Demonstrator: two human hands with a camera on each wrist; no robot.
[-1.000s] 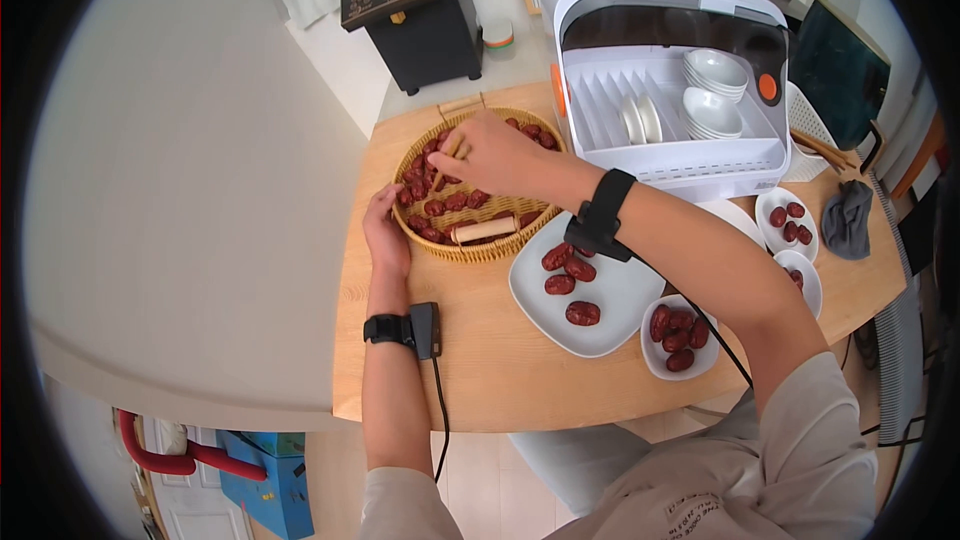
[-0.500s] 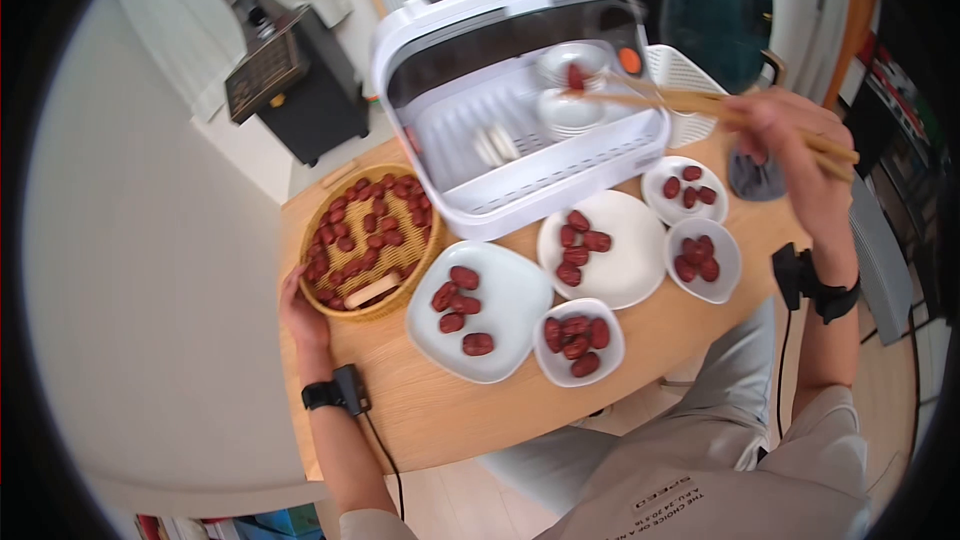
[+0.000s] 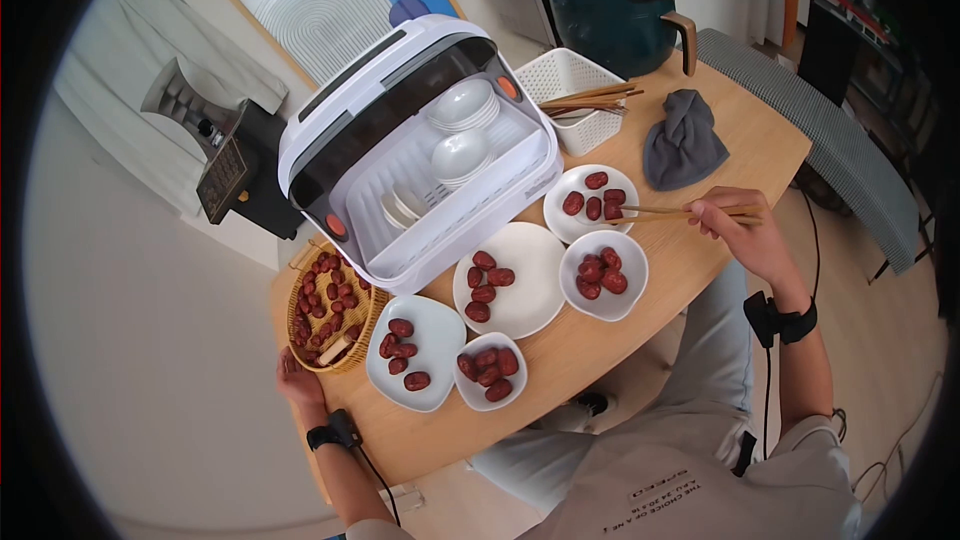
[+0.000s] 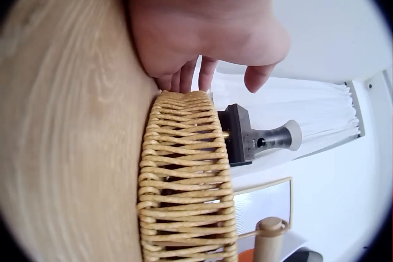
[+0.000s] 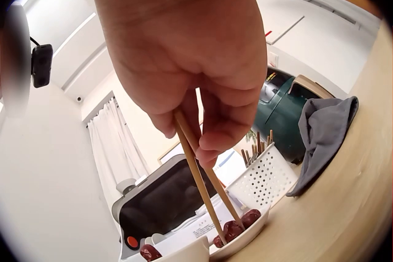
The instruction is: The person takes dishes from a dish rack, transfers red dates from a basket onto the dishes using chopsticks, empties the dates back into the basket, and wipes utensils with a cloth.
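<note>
Right grip (image 3: 742,230): closed round a pair of chopsticks (image 5: 199,177), sticks angled down, tips at a red date (image 3: 613,212) on the right side of the small white plate (image 3: 572,228). Date sits on the plate with the others; can't tell whether the tips are squeezing it or just touching. Left grip (image 3: 299,383): relaxed, not clenched, fingers against the outer side of the woven basket (image 4: 184,176), heel of the hand down on the wood surface (image 3: 752,130). Basket holds many more dates, wooden handle bar across its near side. Just below the small plate in the head view: pointed white bowl (image 3: 637,266) with a cluster of dates. Left of that: big round plate (image 3: 540,285), dates along its left half. Further left: squarish pale plate (image 3: 443,328), also with dates, and a small square bowl (image 3: 468,388) of dates beside it. White dish case (image 3: 440,250) behind the plates, bowls inside. Gray cloth (image 3: 685,150) lies beyond the right grip.
</note>
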